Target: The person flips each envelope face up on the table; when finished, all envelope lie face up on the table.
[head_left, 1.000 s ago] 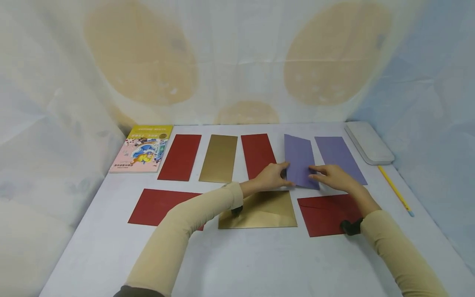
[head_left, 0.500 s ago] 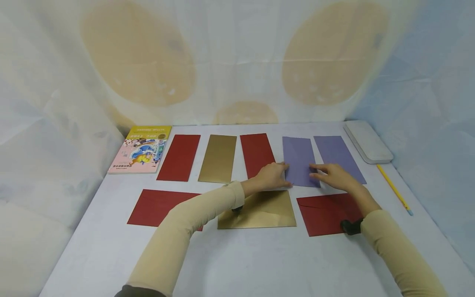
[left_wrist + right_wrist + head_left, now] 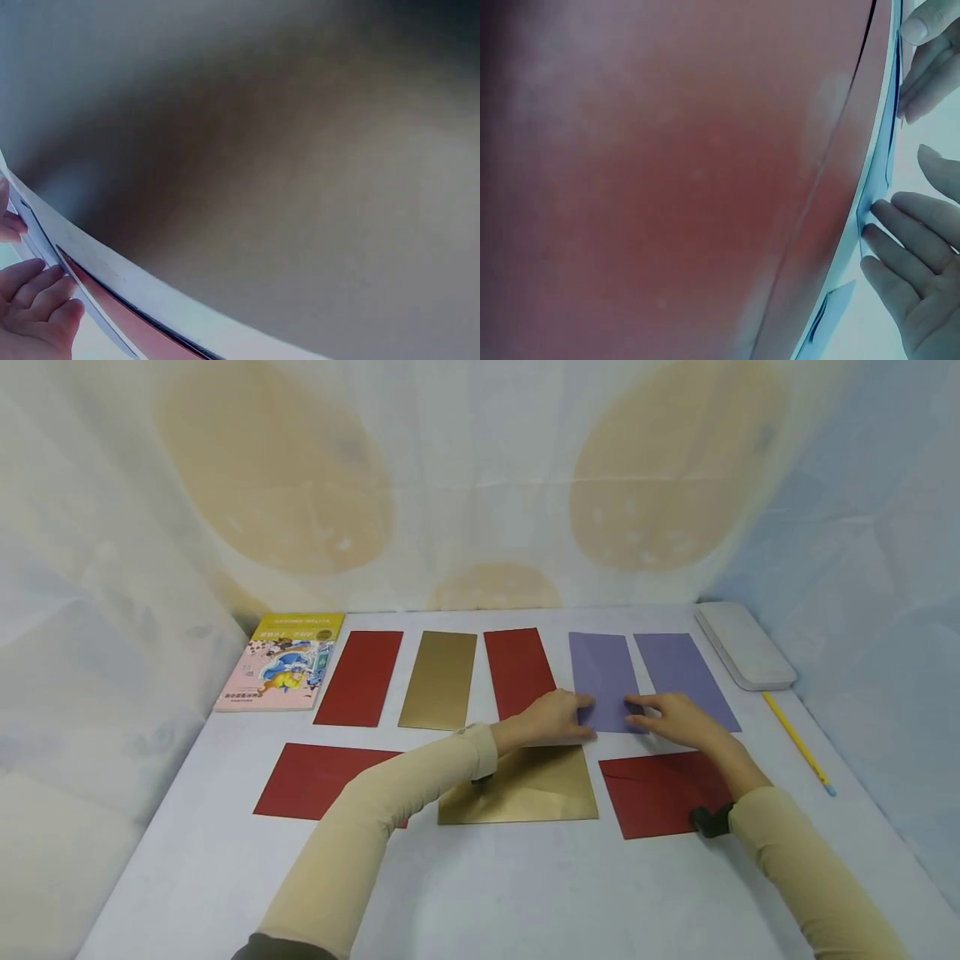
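In the head view a purple envelope (image 3: 603,672) lies flat in the back row, right of the middle. My left hand (image 3: 551,718) is at its lower left corner, thumb and forefinger spread over the edge. Across from it my right hand (image 3: 671,718) reaches in from the right, fingertips at the envelope's right edge and thumb apart. The right wrist view shows the straight, spread fingers (image 3: 907,236) of the right hand beside the purple paper. In the left wrist view, fingers (image 3: 45,296) show only at the lower left; blur fills most of the rest.
A second purple envelope (image 3: 686,681) lies close on the right. Red (image 3: 360,677) and gold envelopes (image 3: 438,679) fill the back row. Nearer lie a gold envelope (image 3: 525,793) and red envelopes (image 3: 645,793). A book (image 3: 281,662), white case (image 3: 745,646) and pencil (image 3: 798,743) lie by the sides.
The purple envelope was tilted up, with the left hand gripping its edge; it has come down flat and straighter. The left hand has shifted slightly right over its edge; the right has barely moved.
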### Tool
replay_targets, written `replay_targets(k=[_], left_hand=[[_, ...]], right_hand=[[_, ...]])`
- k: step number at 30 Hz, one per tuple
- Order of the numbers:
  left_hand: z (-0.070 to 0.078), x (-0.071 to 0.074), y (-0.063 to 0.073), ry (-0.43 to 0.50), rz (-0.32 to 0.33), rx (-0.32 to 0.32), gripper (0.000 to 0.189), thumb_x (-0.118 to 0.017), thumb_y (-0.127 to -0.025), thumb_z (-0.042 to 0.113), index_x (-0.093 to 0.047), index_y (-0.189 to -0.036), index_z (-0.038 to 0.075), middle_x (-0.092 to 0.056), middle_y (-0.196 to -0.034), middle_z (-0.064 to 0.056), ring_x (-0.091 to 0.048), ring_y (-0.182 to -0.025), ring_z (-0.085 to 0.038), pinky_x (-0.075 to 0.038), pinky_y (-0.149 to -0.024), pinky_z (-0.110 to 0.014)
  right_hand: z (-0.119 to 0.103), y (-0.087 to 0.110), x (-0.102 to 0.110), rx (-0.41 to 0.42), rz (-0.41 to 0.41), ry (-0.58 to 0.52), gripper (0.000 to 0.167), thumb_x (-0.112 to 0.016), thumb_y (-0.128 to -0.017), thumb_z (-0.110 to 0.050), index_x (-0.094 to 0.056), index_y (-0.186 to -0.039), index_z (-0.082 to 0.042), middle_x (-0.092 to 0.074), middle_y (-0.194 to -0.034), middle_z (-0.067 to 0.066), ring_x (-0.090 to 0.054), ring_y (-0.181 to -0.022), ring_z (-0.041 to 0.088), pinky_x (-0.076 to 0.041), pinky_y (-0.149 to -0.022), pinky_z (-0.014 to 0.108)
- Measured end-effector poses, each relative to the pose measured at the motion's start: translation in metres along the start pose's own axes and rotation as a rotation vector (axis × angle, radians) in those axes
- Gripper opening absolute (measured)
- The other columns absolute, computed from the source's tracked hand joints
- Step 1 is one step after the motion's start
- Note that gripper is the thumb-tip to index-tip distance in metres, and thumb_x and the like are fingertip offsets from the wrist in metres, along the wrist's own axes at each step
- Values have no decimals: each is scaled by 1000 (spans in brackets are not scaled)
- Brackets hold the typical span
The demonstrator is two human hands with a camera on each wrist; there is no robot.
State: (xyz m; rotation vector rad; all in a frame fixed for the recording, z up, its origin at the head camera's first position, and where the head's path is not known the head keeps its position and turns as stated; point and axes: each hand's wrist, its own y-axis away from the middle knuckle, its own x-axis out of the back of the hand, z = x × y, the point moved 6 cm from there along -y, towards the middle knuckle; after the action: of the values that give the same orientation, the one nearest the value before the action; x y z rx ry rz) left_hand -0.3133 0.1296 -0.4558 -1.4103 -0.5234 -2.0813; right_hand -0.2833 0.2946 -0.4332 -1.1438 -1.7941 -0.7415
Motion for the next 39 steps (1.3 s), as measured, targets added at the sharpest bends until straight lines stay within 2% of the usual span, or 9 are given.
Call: replay_targets(k=[3, 15, 19, 22, 24, 28, 31, 36, 39], left_hand=[[-1, 1, -3, -6, 4, 7, 60, -74, -86, 37, -57, -134, 6, -64, -124, -5, -60, -107, -8, -45, -88, -17], [-8, 0, -4, 14, 25, -24, 61, -73, -86, 37, -55, -136, 6, -60, -130, -5, -56, -111, -5, -42, -93, -16], [-10, 6, 1, 58, 54, -72, 60, -71, -89, 35, -54, -137, 5, -57, -134, -4, -60, -106, -5, -43, -89, -14], [-13, 11, 7, 113, 67, -86, 59, -69, -90, 35, -52, -139, 5, -59, -132, -5, -62, -85, -3, -45, -76, -12], [-15, 13, 11, 137, 69, -91, 60, -68, -91, 35, -50, -140, 5, -60, -131, -6, -58, -70, -5, -45, -67, -14], [-19, 20, 21, 116, 83, -101, 61, -67, -92, 35, -49, -140, 4, -58, -133, -6, -64, -96, -8, -46, -81, -14], [-23, 26, 30, 102, 89, -94, 61, -67, -91, 34, -49, -140, 2, -53, -139, -7, -52, -124, -11, -40, -98, -18], [-33, 32, 45, 112, 91, -61, 67, -70, -89, 36, -46, -142, 2, -48, -143, -10, -44, -131, -15, -35, -105, -22], [-40, 34, 53, 106, 98, -39, 70, -70, -88, 37, -44, -143, 2, -46, -144, -11, -41, -133, -16, -33, -106, -24]], right_hand=[[0, -2, 1, 11, 9, -5, 48, -66, -92, -20, -55, -129, 9, -55, -124, 32, -55, -91, 31, -44, -79, 48], [2, -2, 3, -10, -4, -28, 53, -67, -92, -25, -53, -132, 7, -53, -128, 32, -58, -104, 37, -45, -88, 54], [3, 1, 7, -16, 23, -26, 54, -69, -91, -26, -54, -133, 4, -68, -96, 22, -54, -81, 26, -45, -75, 45], [0, 2, 11, -16, 30, -32, 53, -68, -91, -25, -54, -134, 3, -50, -64, 2, -43, -66, 19, -39, -63, 37], [-3, 4, 13, -18, 36, -38, 52, -67, -92, -23, -53, -135, 2, -38, -61, 1, -36, -61, 18, -35, -59, 35], [-12, 5, 18, 0, 69, -39, 52, -68, -91, -21, -53, -135, 1, -61, -78, 18, -45, -68, 24, -40, -65, 39], [-19, 3, 19, 14, 89, -32, 53, -69, -90, -20, -53, -136, 1, -65, -104, 27, -51, -76, 28, -42, -69, 43], [-31, -4, 14, 29, 91, -7, 54, -71, -89, -19, -53, -137, -1, -61, -120, 27, -56, -82, 33, -44, -70, 45], [-39, -9, 10, 43, 77, -3, 55, -71, -88, -19, -53, -137, -1, -55, -131, 24, -59, -106, 38, -48, -85, 51]])
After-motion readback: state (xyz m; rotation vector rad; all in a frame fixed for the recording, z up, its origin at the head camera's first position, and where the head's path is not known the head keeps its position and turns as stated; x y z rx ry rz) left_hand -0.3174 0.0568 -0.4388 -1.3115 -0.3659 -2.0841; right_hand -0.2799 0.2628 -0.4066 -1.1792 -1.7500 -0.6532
